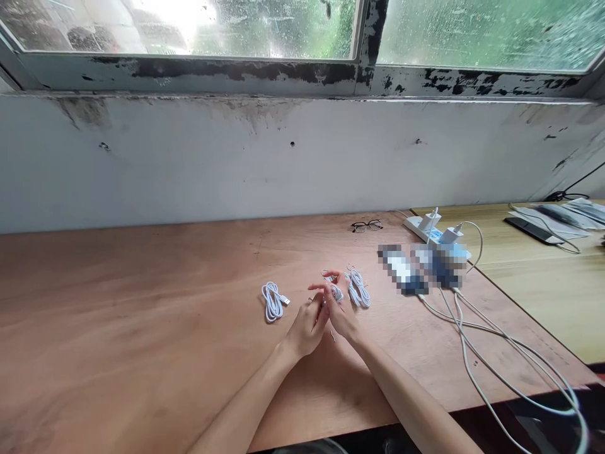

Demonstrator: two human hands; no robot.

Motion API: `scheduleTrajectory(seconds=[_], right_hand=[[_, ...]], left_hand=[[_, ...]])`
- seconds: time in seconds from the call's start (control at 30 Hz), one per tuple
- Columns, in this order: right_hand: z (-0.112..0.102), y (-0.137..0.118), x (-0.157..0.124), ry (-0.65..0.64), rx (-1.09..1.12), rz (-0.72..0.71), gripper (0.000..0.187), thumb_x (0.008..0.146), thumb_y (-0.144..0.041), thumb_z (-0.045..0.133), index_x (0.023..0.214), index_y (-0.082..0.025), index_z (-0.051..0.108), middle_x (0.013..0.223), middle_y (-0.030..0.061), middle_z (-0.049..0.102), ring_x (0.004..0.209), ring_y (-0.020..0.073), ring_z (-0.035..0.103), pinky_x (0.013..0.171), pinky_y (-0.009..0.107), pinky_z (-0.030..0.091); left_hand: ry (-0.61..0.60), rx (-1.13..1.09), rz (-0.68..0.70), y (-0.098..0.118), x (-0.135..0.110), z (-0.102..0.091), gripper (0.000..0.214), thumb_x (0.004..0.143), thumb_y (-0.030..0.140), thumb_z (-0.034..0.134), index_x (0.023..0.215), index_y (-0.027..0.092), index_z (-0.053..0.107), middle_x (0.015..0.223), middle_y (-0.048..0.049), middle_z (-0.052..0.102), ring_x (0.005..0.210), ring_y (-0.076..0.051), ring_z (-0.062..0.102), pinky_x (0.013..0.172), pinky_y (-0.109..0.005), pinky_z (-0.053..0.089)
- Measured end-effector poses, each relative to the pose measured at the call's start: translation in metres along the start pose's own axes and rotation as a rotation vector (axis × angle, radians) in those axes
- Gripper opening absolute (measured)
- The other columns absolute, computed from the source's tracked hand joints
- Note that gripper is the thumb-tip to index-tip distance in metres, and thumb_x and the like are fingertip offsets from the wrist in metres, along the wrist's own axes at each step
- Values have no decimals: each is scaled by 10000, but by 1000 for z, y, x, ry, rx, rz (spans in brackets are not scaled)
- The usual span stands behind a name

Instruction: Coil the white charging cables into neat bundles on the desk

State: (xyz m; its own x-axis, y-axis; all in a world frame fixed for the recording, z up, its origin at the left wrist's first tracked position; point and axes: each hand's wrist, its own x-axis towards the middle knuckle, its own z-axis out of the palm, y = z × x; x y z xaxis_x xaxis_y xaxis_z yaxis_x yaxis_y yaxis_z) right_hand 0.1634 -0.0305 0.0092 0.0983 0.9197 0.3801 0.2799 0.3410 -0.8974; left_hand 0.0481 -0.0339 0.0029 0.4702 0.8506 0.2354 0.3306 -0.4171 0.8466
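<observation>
My left hand (307, 326) and my right hand (343, 313) meet over the wooden table, fingers bent around a small coiled white cable (337, 293). Much of that coil is hidden behind the fingers. Just right of my right hand lie coiled white cables (359, 289) in a bundle, with a thin wire tie by their upper end. To the left of my left hand rests a separate coiled white USB cable (273, 302), its plug pointing right. A short thin strip (333, 337), perhaps a tie, lies beneath my wrists.
Black-framed glasses (367, 226) lie near the wall. A white power strip (416, 227) with chargers stands at the right, beside two blurred-out devices. Long white cables (501, 340) loop over the table's right edge. A black phone (534, 231) and papers lie on the neighbouring table.
</observation>
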Motion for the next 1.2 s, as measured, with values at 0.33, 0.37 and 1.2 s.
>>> scheduleTrajectory(seconds=[0.33, 0.37, 1.2], right_hand=[[-23, -1, 14, -227, -135, -13, 179, 843, -373, 499, 730, -235, 509, 500, -36, 441, 443, 131, 380, 504, 272, 253], [-24, 0, 15, -271, -163, -25, 213, 860, -351, 465, 682, -233, 468, 486, -36, 424, 434, 129, 366, 502, 274, 233], [2, 14, 7, -63, -44, 78, 312, 908, -363, 300, 631, -221, 320, 560, -43, 367, 502, 118, 344, 497, 256, 281]], left_hand=[[-92, 250, -12, 1, 2, -18, 205, 916, 312, 338, 995, 208, 495, 872, -42, 623, 782, -193, 583, 676, -290, 401], [-112, 272, -19, 1, 2, -18, 189, 914, 308, 337, 960, 208, 491, 876, -41, 619, 790, -193, 582, 680, -291, 402], [-150, 332, -93, -2, 1, -15, 251, 930, 323, 275, 843, 190, 469, 775, -57, 616, 690, -196, 580, 578, -269, 332]])
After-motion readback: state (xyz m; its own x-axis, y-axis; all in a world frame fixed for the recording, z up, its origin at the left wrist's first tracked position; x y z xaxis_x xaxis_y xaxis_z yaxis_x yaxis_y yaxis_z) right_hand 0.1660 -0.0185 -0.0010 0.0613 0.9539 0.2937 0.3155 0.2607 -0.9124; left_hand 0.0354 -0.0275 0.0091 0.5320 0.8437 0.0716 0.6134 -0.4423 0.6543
